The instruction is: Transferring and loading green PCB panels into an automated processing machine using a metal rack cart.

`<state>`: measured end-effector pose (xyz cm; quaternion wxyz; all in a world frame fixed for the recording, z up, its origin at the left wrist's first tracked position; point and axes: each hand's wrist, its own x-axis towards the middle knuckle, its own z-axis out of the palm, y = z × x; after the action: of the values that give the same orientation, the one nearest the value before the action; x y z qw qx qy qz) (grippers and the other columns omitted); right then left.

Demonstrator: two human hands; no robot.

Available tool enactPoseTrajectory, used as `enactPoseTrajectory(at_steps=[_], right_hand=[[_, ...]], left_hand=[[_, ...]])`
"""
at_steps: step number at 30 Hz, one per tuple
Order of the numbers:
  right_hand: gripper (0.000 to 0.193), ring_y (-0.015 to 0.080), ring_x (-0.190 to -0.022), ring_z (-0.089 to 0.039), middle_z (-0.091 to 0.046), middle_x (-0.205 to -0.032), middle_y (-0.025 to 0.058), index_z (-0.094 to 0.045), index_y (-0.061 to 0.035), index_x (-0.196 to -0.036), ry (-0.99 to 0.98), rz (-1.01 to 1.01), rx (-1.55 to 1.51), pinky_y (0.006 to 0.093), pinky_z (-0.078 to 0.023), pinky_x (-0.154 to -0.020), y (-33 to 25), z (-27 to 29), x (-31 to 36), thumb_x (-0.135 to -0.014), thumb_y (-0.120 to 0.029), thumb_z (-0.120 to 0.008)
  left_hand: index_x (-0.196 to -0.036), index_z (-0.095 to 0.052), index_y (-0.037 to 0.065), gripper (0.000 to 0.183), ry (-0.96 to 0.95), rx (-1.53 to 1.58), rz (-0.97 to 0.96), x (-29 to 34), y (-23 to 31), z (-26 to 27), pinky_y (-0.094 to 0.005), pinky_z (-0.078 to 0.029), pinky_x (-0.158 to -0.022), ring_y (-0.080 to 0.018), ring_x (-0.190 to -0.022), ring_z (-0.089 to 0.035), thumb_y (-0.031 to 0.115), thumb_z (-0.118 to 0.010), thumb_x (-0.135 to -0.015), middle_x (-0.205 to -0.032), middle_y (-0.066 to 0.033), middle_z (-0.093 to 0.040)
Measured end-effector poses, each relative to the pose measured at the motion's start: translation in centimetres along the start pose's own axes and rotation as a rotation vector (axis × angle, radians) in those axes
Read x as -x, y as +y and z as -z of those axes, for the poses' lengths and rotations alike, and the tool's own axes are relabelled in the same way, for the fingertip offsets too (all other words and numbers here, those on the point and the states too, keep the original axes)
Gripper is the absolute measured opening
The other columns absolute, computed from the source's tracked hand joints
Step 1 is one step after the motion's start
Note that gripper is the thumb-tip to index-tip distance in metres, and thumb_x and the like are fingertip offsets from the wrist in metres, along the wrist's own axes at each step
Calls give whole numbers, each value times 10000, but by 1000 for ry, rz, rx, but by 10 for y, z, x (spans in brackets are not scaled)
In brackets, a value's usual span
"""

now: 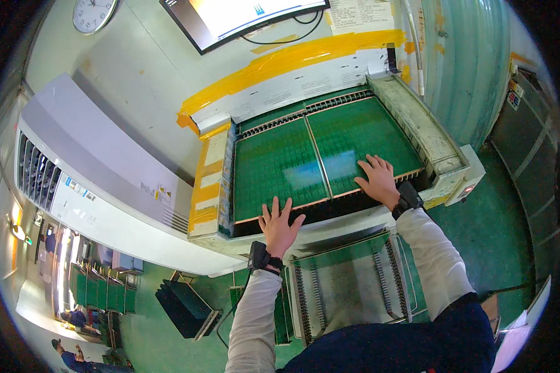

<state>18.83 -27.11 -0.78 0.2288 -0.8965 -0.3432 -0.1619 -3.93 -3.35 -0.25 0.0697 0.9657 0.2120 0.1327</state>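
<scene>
Two green circuit board panels lie side by side on the black roller bed of a machine, with a narrow seam between them. My left hand has its fingers spread over the near edge of the left panel. Farther right, my right hand rests with spread fingers on the near part of the right panel. Neither hand grips anything. Both wrists wear black bands with a small device. Light reflects off the panels near the seam.
Below the machine stands a slotted rack. Dark panels fill another rack on the green floor to the left. A tall white air conditioner lies along the left side. A screen and clock hang on the wall. Another person is far left.
</scene>
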Motion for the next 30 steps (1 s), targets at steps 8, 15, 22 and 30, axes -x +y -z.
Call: enactPoseTrajectory(at_steps=[8,15,22,30], right_hand=[[513,350,-1260,-381,-458,-1335,156,-558,-136,-1197,29,11,-14,506,-284,-1029,-1,2,-9,-770,-405,-649],[506,355,-1256,-387,-468,-1326,156,-572,-123,-1177,17,3,-9,507,-291,-1021,7,-7,-2,-762,-400,-657],[306,326,-1025,-537,-602,-1082,137,-606,-54,-1055,184,225,-252,436,-402,-886,-48,43,21,-809,-231,-646],[213,325,-879,-594,-636,-915,127,-632,-38,-969,-346,240,-714,411,-467,-765,-85,17,131,-808,-177,-648]], left_hand=[[-1380,-413,256,637,10,-7,-2,-7,-3,6,-606,-159,-1053,-444,-1348,-193,591,-507,-846,-1484,-149,-265],[-1364,-439,215,606,35,88,-35,25,9,9,-584,-182,-1050,-424,-1336,-247,525,-549,-855,-1452,-157,-325],[-1181,-550,38,386,391,416,-36,91,-13,6,-434,-365,-938,-350,-1099,-481,187,-628,-834,-1140,-166,-554],[-1207,-541,23,492,-120,355,395,264,-75,-106,-445,-357,-956,-358,-1121,-476,321,-633,-826,-1173,-203,-542]])
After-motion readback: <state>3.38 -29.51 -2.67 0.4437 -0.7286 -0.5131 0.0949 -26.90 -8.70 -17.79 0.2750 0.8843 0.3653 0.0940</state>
